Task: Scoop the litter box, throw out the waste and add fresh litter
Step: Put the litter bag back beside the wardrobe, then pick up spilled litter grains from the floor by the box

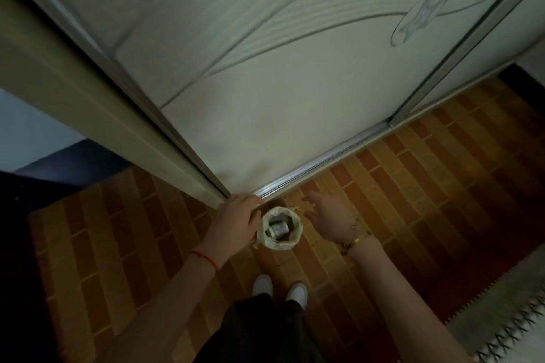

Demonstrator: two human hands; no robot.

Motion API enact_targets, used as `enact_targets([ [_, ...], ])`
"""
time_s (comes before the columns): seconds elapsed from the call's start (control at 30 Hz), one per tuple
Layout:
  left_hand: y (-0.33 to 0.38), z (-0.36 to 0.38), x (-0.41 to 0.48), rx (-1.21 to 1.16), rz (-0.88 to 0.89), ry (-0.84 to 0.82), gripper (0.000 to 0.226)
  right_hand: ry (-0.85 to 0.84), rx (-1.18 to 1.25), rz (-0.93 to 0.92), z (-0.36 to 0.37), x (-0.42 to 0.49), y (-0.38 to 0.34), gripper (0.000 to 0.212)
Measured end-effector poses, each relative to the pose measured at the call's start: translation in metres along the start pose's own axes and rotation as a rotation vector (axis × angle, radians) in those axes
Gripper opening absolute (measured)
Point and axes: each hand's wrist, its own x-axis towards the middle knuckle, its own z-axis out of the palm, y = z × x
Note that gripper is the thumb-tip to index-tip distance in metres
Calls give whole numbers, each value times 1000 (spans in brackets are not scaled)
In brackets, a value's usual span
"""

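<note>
A small waste bin (pixel 267 240) lined with a pale plastic bag stands on the brick-patterned floor, at the foot of a sliding door. Rubbish lies inside it, including a crumpled wrapper with print. My left hand (pixel 236 216) rests at the bin's left rim with its fingers curled over the bag edge. Just right of the bin hovers my right hand (pixel 326 215), its fingers spread and touching nothing. No litter box, scoop or litter bag is in view.
A pale sliding door (pixel 295 82) with a carved pattern and a metal track fills the upper view, and a door frame (pixel 97 109) runs down on the left. My white shoes (pixel 280 289) stand just behind the bin. A light mat (pixel 501 318) lies at the lower right.
</note>
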Motion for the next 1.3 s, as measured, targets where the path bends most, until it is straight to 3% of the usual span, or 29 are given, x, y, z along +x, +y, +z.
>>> enact_targets([
  [0.37,56,-104,-66,-48,130,32,29,153,-20,-63,-92,-88,-71,37],
  [0.73,75,-154,-127,-54,144,116,30,211,-42,-186,-111,-138,-113,36],
  [0.93,80,-157,-151,-78,6,214,31,154,-48,-326,-123,-135,-120,37],
  [1.3,125,-118,-193,-170,-349,547,29,-42,-158,-641,-159,-108,-102,35],
])
